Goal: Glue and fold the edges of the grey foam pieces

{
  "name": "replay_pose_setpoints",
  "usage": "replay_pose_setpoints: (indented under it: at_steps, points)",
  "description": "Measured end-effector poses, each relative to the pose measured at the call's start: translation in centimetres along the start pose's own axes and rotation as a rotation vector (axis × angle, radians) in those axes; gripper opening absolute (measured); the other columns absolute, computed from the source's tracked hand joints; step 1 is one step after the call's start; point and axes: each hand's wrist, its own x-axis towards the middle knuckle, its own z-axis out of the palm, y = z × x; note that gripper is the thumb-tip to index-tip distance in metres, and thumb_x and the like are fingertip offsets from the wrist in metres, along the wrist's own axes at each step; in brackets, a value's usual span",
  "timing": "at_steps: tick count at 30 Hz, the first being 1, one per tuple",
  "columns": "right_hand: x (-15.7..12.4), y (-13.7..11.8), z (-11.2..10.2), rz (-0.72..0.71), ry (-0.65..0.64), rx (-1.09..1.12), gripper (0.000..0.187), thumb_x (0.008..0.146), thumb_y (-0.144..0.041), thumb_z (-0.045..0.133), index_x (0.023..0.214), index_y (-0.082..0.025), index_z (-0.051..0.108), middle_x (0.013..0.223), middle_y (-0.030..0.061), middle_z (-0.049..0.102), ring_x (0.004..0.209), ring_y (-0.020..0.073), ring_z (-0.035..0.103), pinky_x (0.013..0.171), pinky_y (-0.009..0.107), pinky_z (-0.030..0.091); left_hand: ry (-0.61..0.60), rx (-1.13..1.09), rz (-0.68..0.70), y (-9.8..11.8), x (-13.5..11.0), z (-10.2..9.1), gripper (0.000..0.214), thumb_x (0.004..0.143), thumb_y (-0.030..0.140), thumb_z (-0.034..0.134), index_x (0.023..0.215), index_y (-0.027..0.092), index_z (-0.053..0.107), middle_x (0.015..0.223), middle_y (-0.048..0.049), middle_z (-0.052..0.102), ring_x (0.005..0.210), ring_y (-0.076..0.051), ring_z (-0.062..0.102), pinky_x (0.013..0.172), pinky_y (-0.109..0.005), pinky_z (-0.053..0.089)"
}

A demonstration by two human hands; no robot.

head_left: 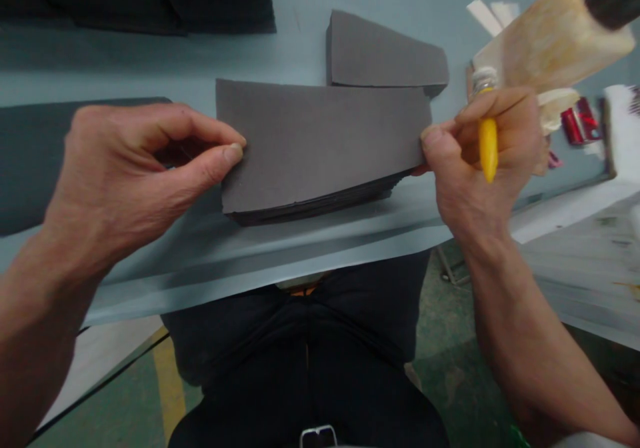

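Observation:
A dark grey foam sheet (pixel 325 141), wider at its left end, is held level between my hands. My left hand (pixel 135 168) pinches its left edge between thumb and forefinger. At the right end, my right hand (pixel 490 148) grips the narrower edge the same way. A yellow-handled brush (pixel 489 148) with a silvery collar is also tucked in the right hand's fingers; its bristles cannot be made out. Right under the held sheet shows a stack of similar grey pieces (pixel 320 205). Beyond lies another stack of tapered grey foam pieces (pixel 385 55), partly covered by the sheet.
Black folded material (pixel 215 1) lies at the back left, and a dark flat sheet (pixel 25 161) is behind my left hand. A stained, pale container with a black neck (pixel 555 41) stands at the back right. Near it is a red shiny packet (pixel 580 121). The table edge runs before my lap.

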Motion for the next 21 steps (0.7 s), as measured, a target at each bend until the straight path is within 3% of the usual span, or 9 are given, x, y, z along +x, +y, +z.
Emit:
replay_pose_setpoints:
  at_steps: [11,21]
  points:
    - [-0.34,0.10,-0.23,0.053,-0.054,0.022,0.037,0.089,-0.041,0.084,0.099,-0.027,0.052,0.075,-0.0081,0.053,0.052,0.0071,0.050,0.040,0.018,0.050,0.000,0.056,0.019,0.12,0.04,-0.02,0.030,0.093,0.054,0.077,0.097,0.026,0.089,0.084,0.0042,0.080,0.068,-0.011,0.062,0.063,-0.027,0.042]
    - [-0.31,0.16,-0.12,0.091,-0.079,0.011,0.036,0.089,-0.041,0.081,0.097,-0.031,0.048,0.077,-0.0073,0.053,0.051,0.0098,0.049,0.039,0.023,0.049,0.006,0.040,-0.011,0.62,-0.31,0.14,0.027,0.093,0.053,0.080,0.098,0.027,0.088,0.085,0.0066,0.079,0.067,-0.008,0.059,0.064,-0.024,0.040]
